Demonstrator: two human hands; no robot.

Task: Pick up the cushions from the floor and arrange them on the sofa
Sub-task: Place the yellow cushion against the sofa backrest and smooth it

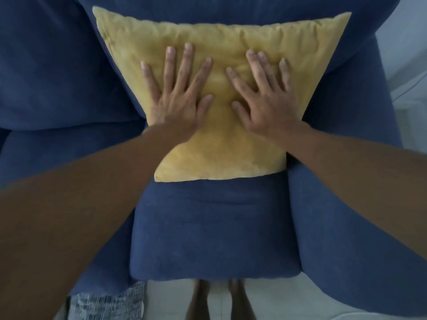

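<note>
A yellow square cushion leans upright against the backrest of a blue sofa, its lower edge resting on the seat. My left hand lies flat on the cushion's front, fingers spread. My right hand lies flat beside it on the same face, fingers spread too. Neither hand grips anything; both palms press on the fabric.
A blue back cushion fills the sofa's left part. The sofa's right armrest runs down the right side. A grey patterned cloth lies on the pale floor at bottom left. My bare feet stand at the sofa's front edge.
</note>
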